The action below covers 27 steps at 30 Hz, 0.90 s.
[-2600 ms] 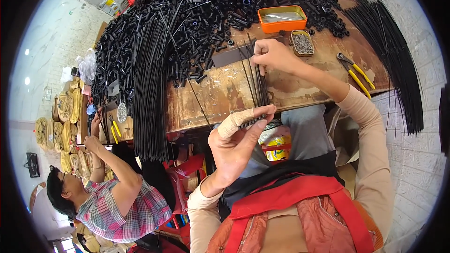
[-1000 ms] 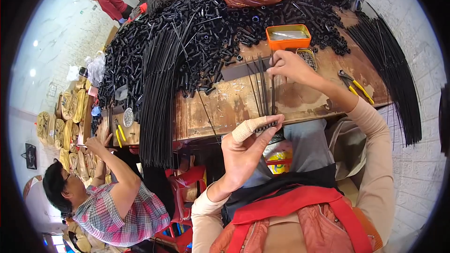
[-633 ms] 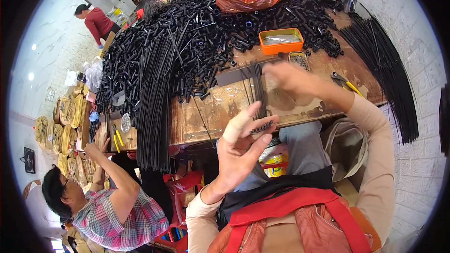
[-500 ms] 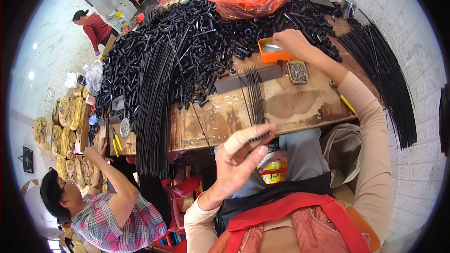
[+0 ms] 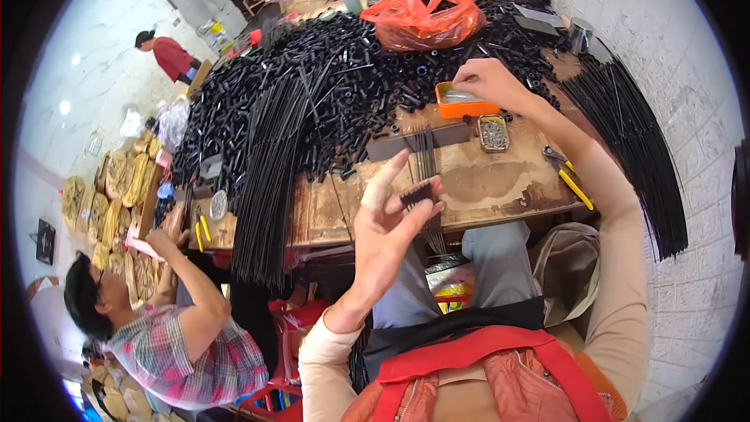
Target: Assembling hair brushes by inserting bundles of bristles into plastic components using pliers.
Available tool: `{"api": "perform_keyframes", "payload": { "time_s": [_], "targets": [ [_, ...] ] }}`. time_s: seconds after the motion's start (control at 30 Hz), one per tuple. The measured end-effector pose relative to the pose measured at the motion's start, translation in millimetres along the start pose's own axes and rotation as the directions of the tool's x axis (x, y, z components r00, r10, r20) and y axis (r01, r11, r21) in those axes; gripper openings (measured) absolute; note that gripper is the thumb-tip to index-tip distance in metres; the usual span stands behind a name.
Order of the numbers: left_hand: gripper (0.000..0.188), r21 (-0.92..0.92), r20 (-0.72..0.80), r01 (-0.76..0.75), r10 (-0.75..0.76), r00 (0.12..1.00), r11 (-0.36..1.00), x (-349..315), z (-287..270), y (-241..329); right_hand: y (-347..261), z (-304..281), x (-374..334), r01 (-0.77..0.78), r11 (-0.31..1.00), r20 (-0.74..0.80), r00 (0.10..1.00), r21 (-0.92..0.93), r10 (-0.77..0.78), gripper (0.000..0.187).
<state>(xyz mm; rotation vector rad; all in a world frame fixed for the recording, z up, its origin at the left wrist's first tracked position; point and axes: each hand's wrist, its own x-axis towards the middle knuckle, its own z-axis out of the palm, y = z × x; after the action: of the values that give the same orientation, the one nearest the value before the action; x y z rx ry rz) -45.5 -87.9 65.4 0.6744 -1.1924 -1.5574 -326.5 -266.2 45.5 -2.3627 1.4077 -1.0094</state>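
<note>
Worn wooden table (image 5: 508,191) | left hand (image 5: 381,241) pinches black rods (image 5: 426,159) (slender) | right hand (image 5: 492,83): can't tell

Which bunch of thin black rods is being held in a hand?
The small bunch, its dark ends showing in the left hand; the big left bunch and big right bunch are far thicker, with no hand on them.

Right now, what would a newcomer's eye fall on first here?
Probably the big heap of short black pieces covering much of the table, with an orange-red plastic bag at its far side. Nearer, the left hand holds thin black rods, while the right hand is at an orange container.
</note>
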Motion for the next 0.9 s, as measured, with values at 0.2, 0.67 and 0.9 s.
{"api": "perform_keyframes", "payload": {
  "time_s": [0.2,0.67,0.9],
  "targets": [
    [0.026,0.090,0.014,0.075,-0.077,0.997,0.993,3,-12,-4,-161,-34,-86,0.347,0.938,-0.032,0.937,-0.001,-0.347,0.028],
    [0.021,-0.032,-0.030,0.019,-0.020,0.999,0.999,1,-14,-8,-188,-10,-117,0.403,0.867,-0.025,0.903,-0.294,-0.428,0.057],
    [0.020,-0.054,-0.018,0.012,-0.013,1.000,0.998,0,-14,-10,-185,-10,-112,0.497,0.787,-0.031,0.839,-0.366,-0.544,0.048]
  ]
}}
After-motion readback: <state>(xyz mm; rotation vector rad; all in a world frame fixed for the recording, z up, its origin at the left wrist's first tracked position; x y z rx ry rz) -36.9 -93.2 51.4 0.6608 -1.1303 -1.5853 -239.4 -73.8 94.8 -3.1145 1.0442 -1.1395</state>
